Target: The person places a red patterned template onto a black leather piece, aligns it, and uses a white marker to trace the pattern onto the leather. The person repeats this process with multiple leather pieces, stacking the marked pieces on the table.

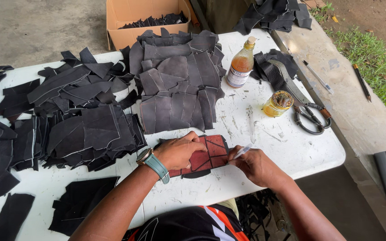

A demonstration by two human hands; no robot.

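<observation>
Here the left hand (179, 151) lies flat, fingers spread, on the red template (211, 154), while the right hand (253, 165) pinches a silver pen (242, 151).

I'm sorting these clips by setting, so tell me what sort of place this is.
Likely a small open-sided leather workshop: stacks of cut black leather pieces cover a white table, with scissors and a glue jar at hand, and grass just beyond.

White table (291, 151), scuffed & glue-stained, carries black leather offcuts (86, 120) heaped from 8 to 12 o'clock, w/ a neater stack (177, 85) near centre. At 1 o'clock: amber bottle (241, 66); at 2: small glue jar (279, 103), scissors (310, 118), dark strap (275, 73). At 6: red template (208, 154) over a black piece, more black pieces (79, 203) at 7.
</observation>
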